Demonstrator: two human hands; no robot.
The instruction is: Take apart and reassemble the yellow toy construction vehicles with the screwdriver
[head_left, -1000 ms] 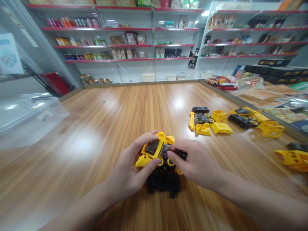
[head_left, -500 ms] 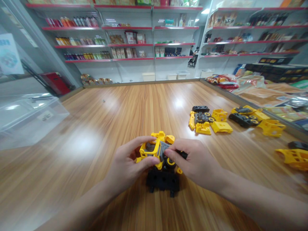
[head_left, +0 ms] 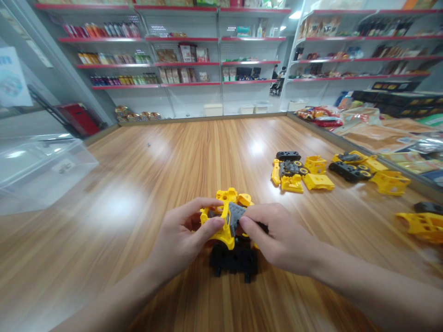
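My left hand (head_left: 180,237) pinches a yellow toy vehicle body (head_left: 224,221) between thumb and fingers, just above the wooden table (head_left: 145,184). My right hand (head_left: 277,237) grips the same toy from the right, its fingertips on a grey panel at the toy's side. Directly beneath the toy a black chassis piece (head_left: 234,263) rests on the table, partly hidden by my hands.
Loose yellow and black toy parts (head_left: 301,173) lie to the right, with more (head_left: 367,170) by the table's right edge and a yellow shell (head_left: 420,226) at far right. A clear plastic box (head_left: 38,170) stands at left. Store shelves (head_left: 194,60) line the back.
The yellow toy body has been turned in my hands, so its grey side panel now faces me. Both hands have stayed over the black chassis.
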